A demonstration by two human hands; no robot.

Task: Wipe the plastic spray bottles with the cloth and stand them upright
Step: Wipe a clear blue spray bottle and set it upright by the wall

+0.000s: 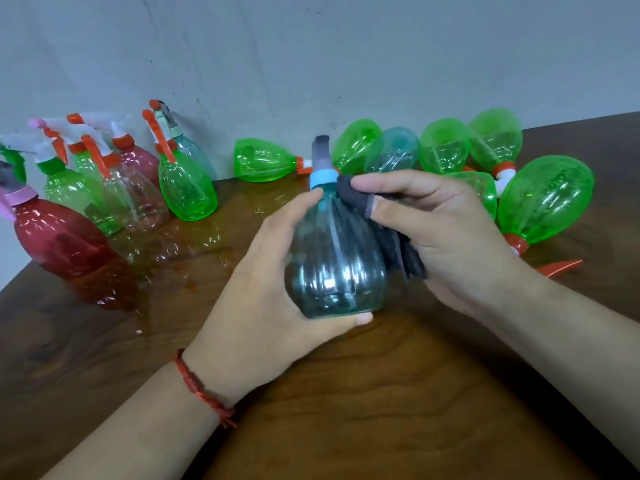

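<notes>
The cloth is partly hidden under fingers of the right hand.

We are gripping a clear teal spray bottle upright in our left hand and pressing a dark grey cloth against its neck with our right hand, above a wooden table where upright bottles are standing at the left and green bottles are lying at the right.
</notes>
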